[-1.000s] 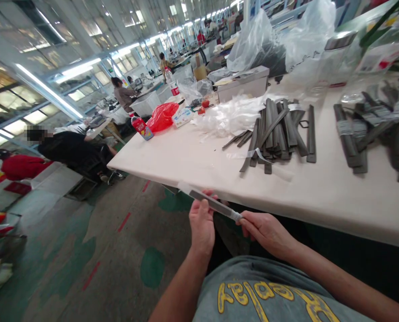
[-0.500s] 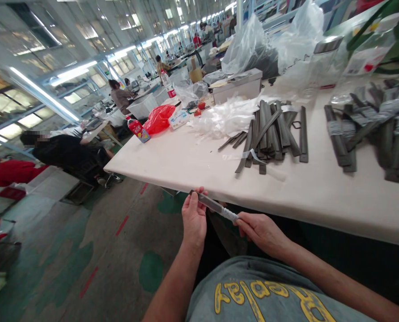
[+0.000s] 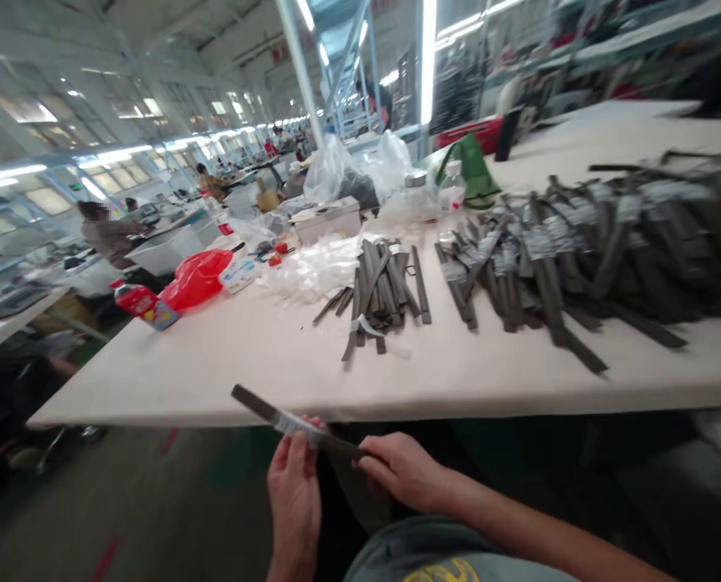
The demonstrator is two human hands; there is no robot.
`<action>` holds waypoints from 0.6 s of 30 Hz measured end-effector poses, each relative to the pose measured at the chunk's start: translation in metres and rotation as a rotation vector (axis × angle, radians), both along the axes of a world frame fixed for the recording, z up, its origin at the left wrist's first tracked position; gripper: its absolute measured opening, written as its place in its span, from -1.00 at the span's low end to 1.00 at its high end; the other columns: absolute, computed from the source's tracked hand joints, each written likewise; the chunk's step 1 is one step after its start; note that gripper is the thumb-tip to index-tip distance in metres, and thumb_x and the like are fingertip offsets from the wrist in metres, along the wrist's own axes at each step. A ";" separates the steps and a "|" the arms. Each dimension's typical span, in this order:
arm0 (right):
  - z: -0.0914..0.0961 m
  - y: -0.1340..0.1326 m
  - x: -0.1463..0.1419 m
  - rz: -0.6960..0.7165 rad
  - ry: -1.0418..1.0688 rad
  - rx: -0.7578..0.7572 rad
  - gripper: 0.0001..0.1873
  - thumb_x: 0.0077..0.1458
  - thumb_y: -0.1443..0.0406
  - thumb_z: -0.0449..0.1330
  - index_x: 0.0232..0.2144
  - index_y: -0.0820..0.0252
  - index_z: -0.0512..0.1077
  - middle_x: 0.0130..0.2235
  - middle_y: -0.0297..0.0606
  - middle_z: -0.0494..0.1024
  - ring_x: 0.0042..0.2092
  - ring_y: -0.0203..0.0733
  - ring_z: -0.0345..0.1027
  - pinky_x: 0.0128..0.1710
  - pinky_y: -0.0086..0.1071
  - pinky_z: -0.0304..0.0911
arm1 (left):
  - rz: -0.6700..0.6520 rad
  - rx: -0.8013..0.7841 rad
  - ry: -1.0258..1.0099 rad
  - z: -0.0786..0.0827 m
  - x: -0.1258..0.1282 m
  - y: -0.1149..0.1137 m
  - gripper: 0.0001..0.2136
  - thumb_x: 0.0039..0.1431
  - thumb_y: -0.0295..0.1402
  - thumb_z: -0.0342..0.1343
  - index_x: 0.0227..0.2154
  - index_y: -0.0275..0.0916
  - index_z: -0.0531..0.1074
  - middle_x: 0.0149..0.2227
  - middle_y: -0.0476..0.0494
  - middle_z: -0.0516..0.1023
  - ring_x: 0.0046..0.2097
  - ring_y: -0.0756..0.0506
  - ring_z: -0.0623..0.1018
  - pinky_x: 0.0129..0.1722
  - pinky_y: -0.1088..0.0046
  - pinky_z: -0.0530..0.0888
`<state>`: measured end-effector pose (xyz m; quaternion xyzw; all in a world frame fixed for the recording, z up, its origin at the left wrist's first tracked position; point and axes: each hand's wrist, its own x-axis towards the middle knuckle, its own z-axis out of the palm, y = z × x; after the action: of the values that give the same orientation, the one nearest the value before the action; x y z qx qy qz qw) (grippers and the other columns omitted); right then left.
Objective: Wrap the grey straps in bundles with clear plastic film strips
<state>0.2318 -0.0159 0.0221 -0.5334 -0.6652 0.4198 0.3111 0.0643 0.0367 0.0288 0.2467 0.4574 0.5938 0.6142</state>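
Fingers [image 3: 293, 469] of my left hand curl around a taped dark strip [image 3: 293, 427], pressing against its white tape band, while my right hand [image 3: 397, 469] closes on the strip's other end. Since the earlier frame, the band has moved from beside my right hand to my left, and the strip's free end now points up and left, crossing in view the front edge of the white table [image 3: 154, 380]. 1 loose pile of strips [image 3: 381, 299] sits well back from that edge.
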 end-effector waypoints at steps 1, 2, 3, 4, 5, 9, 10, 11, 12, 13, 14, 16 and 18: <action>-0.003 -0.003 0.001 -0.009 0.000 -0.009 -0.75 0.23 0.26 0.02 -0.38 0.20 0.46 -0.50 -0.36 0.55 -0.48 -0.33 0.38 -0.46 -0.55 0.16 | -0.006 -0.030 -0.006 -0.003 -0.001 0.004 -0.76 -0.11 -0.36 0.35 -0.34 -0.31 0.55 -0.30 -0.14 0.63 -0.24 -0.06 0.61 -0.19 0.51 0.55; -0.005 -0.006 0.002 -0.020 -0.005 -0.006 -0.73 0.23 0.27 0.01 -0.40 0.20 0.46 -0.52 -0.37 0.54 -0.49 -0.35 0.38 -0.47 -0.56 0.15 | -0.037 -0.073 -0.006 -0.007 0.000 0.005 -0.75 -0.13 -0.37 0.36 -0.33 -0.31 0.55 -0.29 -0.16 0.63 -0.24 -0.07 0.61 -0.20 0.51 0.55; -0.008 -0.007 0.003 -0.034 -0.015 0.011 -0.72 0.24 0.28 0.00 -0.41 0.20 0.46 -0.53 -0.37 0.53 -0.50 -0.35 0.37 -0.47 -0.57 0.15 | -0.085 -0.124 0.001 -0.013 0.003 0.003 -0.73 -0.16 -0.38 0.38 -0.33 -0.32 0.55 -0.30 -0.19 0.64 -0.24 -0.09 0.61 -0.23 0.52 0.56; -0.009 -0.008 0.004 -0.049 -0.027 0.036 -0.71 0.24 0.28 0.00 -0.42 0.21 0.45 -0.53 -0.38 0.53 -0.50 -0.36 0.37 -0.47 -0.57 0.15 | -0.147 -0.173 0.010 -0.019 0.007 0.000 -0.71 -0.19 -0.37 0.39 -0.33 -0.34 0.55 -0.30 -0.21 0.64 -0.25 -0.11 0.61 -0.25 0.51 0.57; -0.010 -0.008 0.005 -0.063 -0.037 0.061 -0.70 0.25 0.27 -0.02 -0.43 0.21 0.45 -0.53 -0.37 0.53 -0.50 -0.37 0.36 -0.47 -0.57 0.15 | -0.209 -0.215 0.019 -0.025 0.013 -0.005 -0.69 -0.22 -0.35 0.41 -0.34 -0.34 0.56 -0.31 -0.23 0.64 -0.26 -0.13 0.62 -0.28 0.50 0.57; -0.005 -0.008 0.015 -0.084 -0.058 0.111 -0.66 0.28 0.25 -0.05 -0.42 0.22 0.44 -0.51 -0.37 0.53 -0.49 -0.38 0.36 -0.45 -0.59 0.16 | -0.279 -0.181 0.005 -0.034 0.031 -0.009 -0.58 -0.27 -0.27 0.43 -0.26 -0.28 0.56 -0.18 -0.20 0.62 -0.22 -0.18 0.61 -0.31 0.47 0.59; -0.005 -0.009 0.018 -0.076 -0.067 0.108 -0.68 0.27 0.24 -0.04 -0.40 0.21 0.45 -0.51 -0.38 0.53 -0.49 -0.38 0.37 -0.45 -0.59 0.16 | -0.244 -0.143 -0.019 -0.032 0.031 -0.003 -0.55 -0.26 -0.24 0.42 -0.22 -0.24 0.55 -0.12 -0.18 0.60 -0.21 -0.18 0.61 -0.31 0.47 0.59; -0.006 -0.009 0.020 -0.066 -0.078 0.106 -0.69 0.27 0.24 -0.03 -0.39 0.21 0.46 -0.51 -0.38 0.53 -0.48 -0.38 0.37 -0.45 -0.60 0.16 | -0.195 -0.108 -0.042 -0.029 0.030 0.004 -0.55 -0.23 -0.21 0.40 -0.19 -0.21 0.54 -0.08 -0.17 0.59 -0.19 -0.17 0.61 -0.29 0.46 0.59; -0.009 -0.010 0.021 -0.060 -0.091 0.104 -0.70 0.26 0.24 -0.01 -0.38 0.20 0.46 -0.51 -0.39 0.53 -0.47 -0.38 0.38 -0.45 -0.60 0.15 | -0.137 -0.083 -0.058 -0.026 0.028 0.013 -0.57 -0.19 -0.19 0.38 -0.19 -0.20 0.54 -0.07 -0.16 0.58 -0.19 -0.15 0.61 -0.28 0.46 0.59; -0.013 -0.010 0.022 -0.059 -0.103 0.100 -0.71 0.25 0.24 -0.01 -0.39 0.19 0.46 -0.51 -0.39 0.53 -0.47 -0.38 0.37 -0.46 -0.60 0.14 | -0.092 -0.083 -0.061 -0.023 0.026 0.020 -0.60 -0.17 -0.20 0.36 -0.21 -0.20 0.54 -0.09 -0.15 0.59 -0.19 -0.14 0.61 -0.26 0.45 0.59; -0.018 -0.010 0.022 -0.064 -0.112 0.096 -0.71 0.24 0.24 0.00 -0.39 0.19 0.46 -0.50 -0.40 0.53 -0.48 -0.38 0.36 -0.48 -0.61 0.12 | -0.078 -0.107 -0.049 -0.023 0.025 0.026 -0.64 -0.17 -0.22 0.36 -0.25 -0.22 0.55 -0.13 -0.14 0.61 -0.20 -0.13 0.61 -0.25 0.46 0.58; -0.029 -0.010 0.022 -0.084 -0.125 0.093 -0.72 0.22 0.23 0.02 -0.41 0.20 0.46 -0.50 -0.40 0.53 -0.50 -0.40 0.33 -0.53 -0.62 0.07 | -0.139 -0.179 0.000 -0.027 0.027 0.027 -0.70 -0.19 -0.28 0.37 -0.32 -0.25 0.55 -0.23 -0.14 0.63 -0.23 -0.13 0.61 -0.25 0.48 0.58; -0.037 -0.009 0.022 -0.105 -0.150 0.106 -0.73 0.21 0.23 0.03 -0.43 0.21 0.45 -0.49 -0.38 0.53 -0.51 -0.40 0.30 -0.56 -0.61 0.04 | -0.259 -0.230 0.031 -0.036 0.037 0.018 -0.69 -0.22 -0.28 0.39 -0.35 -0.26 0.56 -0.28 -0.17 0.64 -0.25 -0.17 0.62 -0.28 0.46 0.58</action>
<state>0.2543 -0.0250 -0.0152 -0.5803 -0.6789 0.3261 0.3098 0.1011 0.0546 -0.0070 0.2407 0.4960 0.4495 0.7028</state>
